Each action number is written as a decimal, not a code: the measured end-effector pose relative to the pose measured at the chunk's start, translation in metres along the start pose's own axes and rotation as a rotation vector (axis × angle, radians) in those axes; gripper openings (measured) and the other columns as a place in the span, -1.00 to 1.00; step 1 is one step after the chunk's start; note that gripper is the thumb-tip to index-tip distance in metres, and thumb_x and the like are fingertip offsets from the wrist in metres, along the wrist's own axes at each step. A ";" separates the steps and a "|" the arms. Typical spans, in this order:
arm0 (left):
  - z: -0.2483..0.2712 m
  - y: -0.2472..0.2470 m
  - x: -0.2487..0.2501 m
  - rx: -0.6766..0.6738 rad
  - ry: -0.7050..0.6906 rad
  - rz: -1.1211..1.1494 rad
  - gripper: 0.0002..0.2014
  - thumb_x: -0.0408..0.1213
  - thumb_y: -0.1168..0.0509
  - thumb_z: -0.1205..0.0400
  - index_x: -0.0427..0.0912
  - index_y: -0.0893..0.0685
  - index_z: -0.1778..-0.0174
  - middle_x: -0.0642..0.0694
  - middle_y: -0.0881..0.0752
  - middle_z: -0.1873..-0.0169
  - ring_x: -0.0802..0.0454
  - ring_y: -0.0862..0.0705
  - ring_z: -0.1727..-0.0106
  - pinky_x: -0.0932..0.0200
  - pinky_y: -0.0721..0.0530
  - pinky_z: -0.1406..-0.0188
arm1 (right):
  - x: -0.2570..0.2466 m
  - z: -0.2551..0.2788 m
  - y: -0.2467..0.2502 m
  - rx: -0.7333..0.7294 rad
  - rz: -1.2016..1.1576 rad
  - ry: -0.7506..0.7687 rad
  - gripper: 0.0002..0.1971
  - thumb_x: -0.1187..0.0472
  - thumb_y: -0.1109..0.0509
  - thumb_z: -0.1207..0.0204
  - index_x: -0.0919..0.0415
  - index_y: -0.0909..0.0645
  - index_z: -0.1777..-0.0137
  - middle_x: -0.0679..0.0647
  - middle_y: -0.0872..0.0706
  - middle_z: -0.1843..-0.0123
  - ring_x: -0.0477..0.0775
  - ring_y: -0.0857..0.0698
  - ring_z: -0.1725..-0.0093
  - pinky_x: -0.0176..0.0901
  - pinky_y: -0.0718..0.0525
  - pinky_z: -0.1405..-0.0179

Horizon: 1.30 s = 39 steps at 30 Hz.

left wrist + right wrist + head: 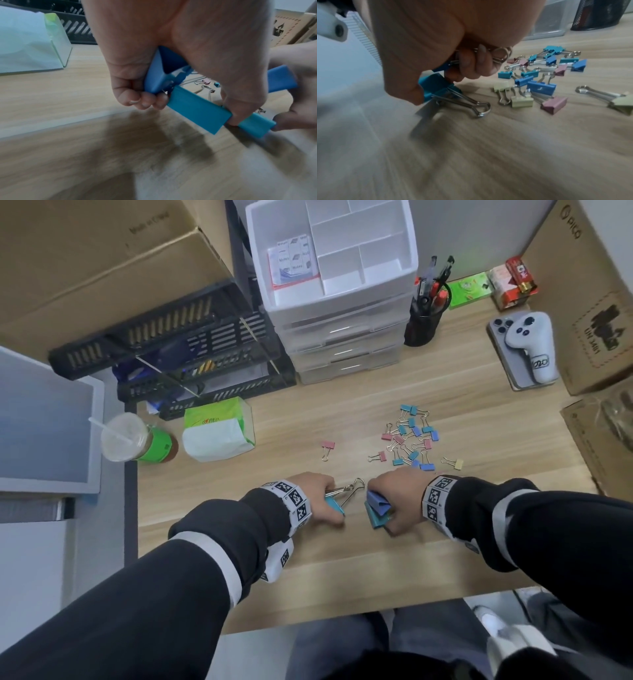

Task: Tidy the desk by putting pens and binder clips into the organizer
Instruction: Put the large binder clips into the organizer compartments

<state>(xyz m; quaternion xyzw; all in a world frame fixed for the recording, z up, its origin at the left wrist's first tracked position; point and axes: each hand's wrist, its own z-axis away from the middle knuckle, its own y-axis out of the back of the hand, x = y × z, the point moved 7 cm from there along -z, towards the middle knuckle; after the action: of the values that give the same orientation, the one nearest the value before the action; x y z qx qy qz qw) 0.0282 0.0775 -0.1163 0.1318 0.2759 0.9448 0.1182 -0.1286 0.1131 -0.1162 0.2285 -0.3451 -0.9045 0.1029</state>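
Note:
My left hand [327, 501] grips large blue binder clips [337, 503] near the desk's front, their silver handles [352, 487] sticking out to the right. In the left wrist view its fingers [142, 102] curl round a blue clip [156, 77] and a teal clip [197, 112]. Just to the right, my right hand [383, 508] grips more large blue clips [376, 510]; in the right wrist view a teal clip [436, 85] sits in its grasp. A pile of small coloured clips [411, 436] lies behind the hands. The white organizer [411, 254] stands at the back.
A lone pink clip [327, 448] and a yellow clip [454, 463] lie beside the pile. A black mesh pen cup [423, 320] stands right of the organizer. A tissue pack [215, 429], a lidded drink [137, 440], black trays [164, 344], a phone with a controller [524, 347] and cardboard boxes ring the desk.

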 end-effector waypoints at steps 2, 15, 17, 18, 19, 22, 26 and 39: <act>0.003 0.002 0.002 0.000 0.000 0.031 -0.26 0.25 -0.44 -0.35 -0.05 -0.58 -0.41 -0.03 -0.69 -0.25 -0.11 -0.67 -0.22 -0.02 -0.69 -0.22 | -0.001 0.003 0.010 0.052 -0.059 0.016 -0.51 -0.22 -0.51 -0.18 -0.01 -0.51 -0.02 -0.09 -0.61 0.11 0.05 -0.65 0.14 -0.07 -0.70 0.13; 0.026 0.078 0.006 0.089 0.009 0.514 -0.74 -0.25 -0.59 -0.42 -0.07 -0.65 0.10 0.05 -0.67 0.30 0.15 -0.64 0.34 0.34 -0.61 0.35 | -0.009 0.020 0.120 0.349 -0.180 0.116 -0.43 -0.11 -0.52 -0.27 -0.06 -0.48 -0.27 -0.04 -0.69 0.08 0.08 -0.64 0.12 -0.11 -0.57 0.22; 0.029 0.091 0.006 0.104 0.018 0.637 -0.78 -0.32 -0.62 -0.38 -0.10 -0.70 0.19 -0.02 -0.71 0.36 0.13 -0.67 0.39 0.33 -0.70 0.33 | -0.010 0.022 0.133 0.360 -0.186 0.128 -0.43 -0.11 -0.52 -0.27 -0.06 -0.49 -0.28 -0.04 -0.69 0.04 0.07 -0.65 0.08 -0.06 -0.65 0.12; 0.033 0.098 0.007 0.096 0.011 0.720 -0.75 -0.32 -0.65 -0.33 -0.17 -0.74 0.17 -0.12 -0.75 0.33 0.05 -0.71 0.34 0.20 -0.80 0.17 | -0.011 0.023 0.141 0.375 -0.181 0.130 -0.42 -0.12 -0.52 -0.27 -0.06 -0.49 -0.29 -0.05 -0.70 0.02 0.06 -0.65 0.07 -0.05 -0.66 0.10; 0.036 0.103 0.007 0.081 -0.001 0.797 -0.65 -0.30 -0.68 -0.26 -0.27 -0.77 0.10 -0.25 -0.79 0.26 -0.05 -0.75 0.25 0.01 -0.83 -0.02 | -0.011 0.024 0.149 0.395 -0.181 0.131 -0.42 -0.14 -0.52 -0.27 -0.07 -0.50 -0.29 -0.06 -0.71 0.00 0.05 -0.66 0.06 -0.05 -0.66 0.08; 0.046 0.115 0.011 0.005 -0.048 0.983 -0.37 -0.31 -0.72 -0.18 -0.46 -0.74 -0.14 -0.46 -0.78 0.00 -0.26 -0.78 0.00 -0.23 -0.72 -0.28 | -0.008 0.026 0.171 0.479 -0.200 0.149 -0.42 -0.18 -0.50 -0.26 -0.12 -0.53 -0.30 -0.10 -0.74 -0.06 0.04 -0.69 0.01 -0.07 -0.68 0.07; 0.052 0.139 0.016 -0.035 -0.095 1.171 -0.46 -0.43 -0.61 -0.41 -0.56 -0.63 -0.26 -0.54 -0.66 0.01 -0.22 -0.77 0.07 -0.28 -0.68 -0.33 | -0.004 0.026 0.200 0.536 -0.192 0.161 -0.38 -0.16 -0.51 -0.27 -0.13 -0.54 -0.38 -0.12 -0.74 -0.16 0.02 -0.70 -0.09 -0.04 -0.69 -0.05; 0.053 0.201 0.002 0.251 0.006 1.424 -0.81 -0.40 -0.35 -0.65 -0.39 -0.67 -0.14 -0.29 -0.71 0.30 -0.03 -0.55 0.44 0.00 -0.86 0.21 | 0.010 0.039 0.268 0.695 -0.118 0.149 -0.24 -0.21 -0.47 -0.39 0.01 -0.39 -0.58 -0.04 -0.57 -0.30 0.02 -0.66 -0.13 -0.10 -0.65 -0.10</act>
<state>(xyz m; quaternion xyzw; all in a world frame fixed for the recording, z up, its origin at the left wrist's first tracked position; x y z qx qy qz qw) 0.0126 -0.0610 0.0381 0.2894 0.2298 0.7541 -0.5429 -0.1485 -0.0660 0.0855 0.3345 -0.6100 -0.7183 -0.0085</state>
